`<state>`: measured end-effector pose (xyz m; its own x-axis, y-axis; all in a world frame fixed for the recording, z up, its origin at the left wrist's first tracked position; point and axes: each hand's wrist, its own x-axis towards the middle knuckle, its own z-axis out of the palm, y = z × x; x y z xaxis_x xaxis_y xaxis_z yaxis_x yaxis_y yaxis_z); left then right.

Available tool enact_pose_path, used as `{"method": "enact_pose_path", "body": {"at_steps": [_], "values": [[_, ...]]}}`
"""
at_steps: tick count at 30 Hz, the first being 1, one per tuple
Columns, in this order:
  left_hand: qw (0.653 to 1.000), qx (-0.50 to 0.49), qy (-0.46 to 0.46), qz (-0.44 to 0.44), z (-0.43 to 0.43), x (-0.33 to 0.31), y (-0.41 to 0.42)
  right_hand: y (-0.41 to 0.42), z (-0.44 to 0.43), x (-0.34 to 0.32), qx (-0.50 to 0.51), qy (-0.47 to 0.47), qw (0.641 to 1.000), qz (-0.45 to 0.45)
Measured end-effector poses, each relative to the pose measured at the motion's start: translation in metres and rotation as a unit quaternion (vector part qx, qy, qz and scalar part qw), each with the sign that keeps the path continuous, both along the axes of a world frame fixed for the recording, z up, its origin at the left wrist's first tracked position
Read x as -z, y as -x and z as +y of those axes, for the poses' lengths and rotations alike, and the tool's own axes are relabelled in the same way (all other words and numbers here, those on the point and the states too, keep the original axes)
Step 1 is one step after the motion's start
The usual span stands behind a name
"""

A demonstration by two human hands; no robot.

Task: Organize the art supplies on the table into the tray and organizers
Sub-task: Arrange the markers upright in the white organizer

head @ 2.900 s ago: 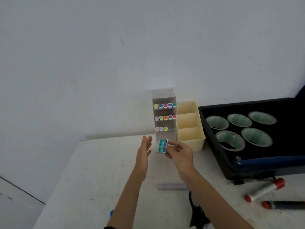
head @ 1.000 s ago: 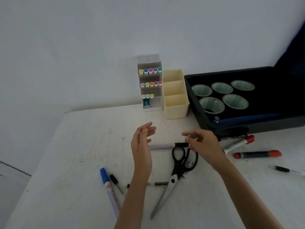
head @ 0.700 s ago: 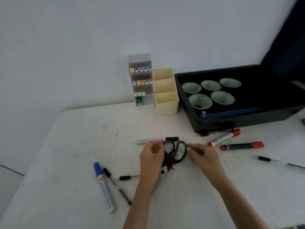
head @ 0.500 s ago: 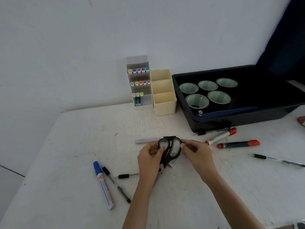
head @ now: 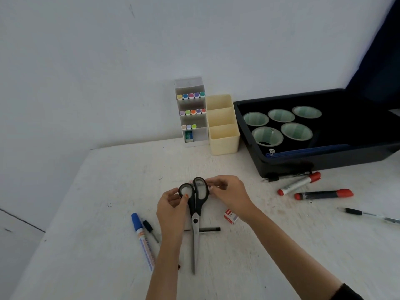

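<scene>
Scissors [head: 195, 210] with black handles lie mid-tabletop, directly in front of the person, blades together. Their long axis runs near to far: the tip points back toward the person and the two handle loops face the organizers at the wall. The blades cross over a thin black pen [head: 204, 229] lying on the tabletop [head: 104, 191].

Both hands are at the handle end. The left hand [head: 172, 205] pinches the left loop, with a fingertip showing inside the ring. The right hand [head: 230, 192] has its curled thumb and forefinger closed on the outer rim of the right loop. Whether the handles are raised off the surface cannot be told.

From this grip the storage lies straight ahead and to the right. The cream organizer [head: 223, 137], with three open compartments, stands beyond the loops. The white marker rack [head: 198, 135] touches its left side, and the black tray [head: 324, 161] sits further right. The right hand looks nearer to the cream organizer and tray, so it seems the likelier carrier. To go into a compartment the blades would probably need swinging from flat to upright, tip down.
</scene>
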<state>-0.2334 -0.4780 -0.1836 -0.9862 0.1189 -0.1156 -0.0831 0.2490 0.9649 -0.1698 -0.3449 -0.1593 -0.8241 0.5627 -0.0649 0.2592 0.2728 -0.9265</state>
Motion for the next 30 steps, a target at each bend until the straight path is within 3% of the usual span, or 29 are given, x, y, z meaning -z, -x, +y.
{"method": "enact_pose_path", "body": {"at_steps": [3, 6, 9, 12, 15, 18, 25, 30], "values": [[0.998, -0.016, 0.023, 0.050, 0.002, -0.002, -0.001, -0.011, 0.014, -0.002, 0.000, -0.033, 0.999, -0.013], [0.996, -0.017, -0.010, 0.088, 0.004, -0.007, -0.003, -0.031, 0.026, -0.002, -0.012, -0.098, 0.992, -0.077], [0.995, -0.005, -0.040, 0.092, 0.009, -0.013, 0.001, -0.056, 0.024, 0.008, -0.020, -0.143, 0.974, -0.172], [0.994, 0.009, -0.055, 0.092, 0.018, -0.017, 0.002, -0.070, 0.013, 0.022, -0.022, -0.191, 0.960, -0.202], [0.994, 0.025, -0.057, 0.095, 0.026, -0.015, 0.001, -0.074, 0.005, 0.032, 0.001, -0.258, 0.950, -0.177], [0.993, 0.039, -0.061, 0.096, 0.031, -0.012, 0.000, -0.073, 0.005, 0.034, 0.020, -0.263, 0.957, -0.122], [0.992, 0.028, -0.077, 0.095, 0.040, -0.017, 0.027, -0.030, 0.016, 0.006, 0.054, -0.123, 0.990, 0.035], [0.991, 0.049, -0.122, 0.039, 0.054, -0.029, 0.069, 0.035, 0.021, -0.013, 0.061, -0.092, 0.993, 0.051]]}}
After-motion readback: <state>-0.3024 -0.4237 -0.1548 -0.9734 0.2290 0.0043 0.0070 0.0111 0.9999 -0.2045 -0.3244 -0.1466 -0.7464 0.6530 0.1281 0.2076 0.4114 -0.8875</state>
